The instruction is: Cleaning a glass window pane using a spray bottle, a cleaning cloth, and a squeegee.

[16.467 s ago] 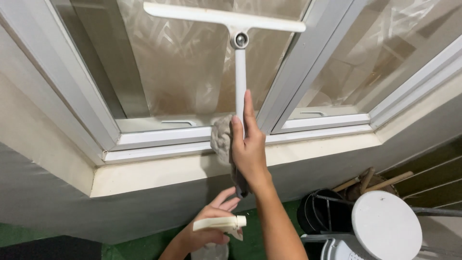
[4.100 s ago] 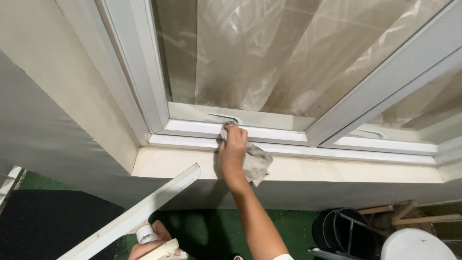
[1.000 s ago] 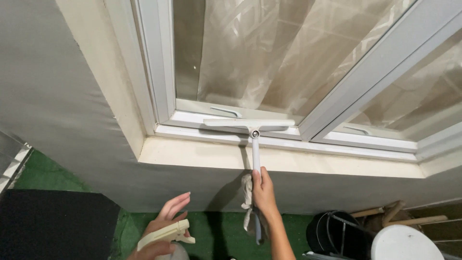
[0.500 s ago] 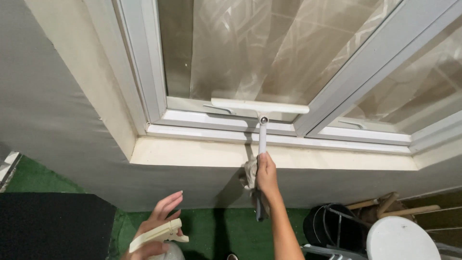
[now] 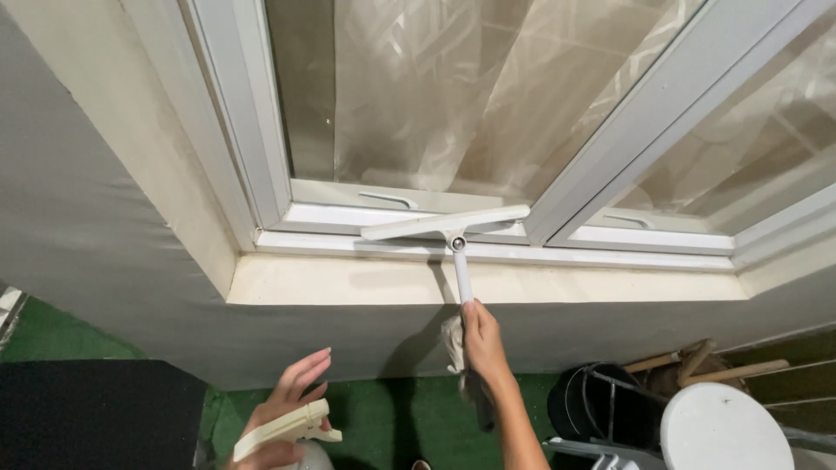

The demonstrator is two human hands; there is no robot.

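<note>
Squeegee [image 5: 446, 226] now lower and tilted on the frame, handle clenched with cloth [image 5: 452, 335] in right grip [image 5: 482, 344].

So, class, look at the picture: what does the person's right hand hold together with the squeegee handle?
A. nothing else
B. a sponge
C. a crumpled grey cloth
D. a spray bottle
C: the right hand grips the white squeegee by its handle with a crumpled grey cloth bunched against it, while the spray bottle is in the left hand.
</note>
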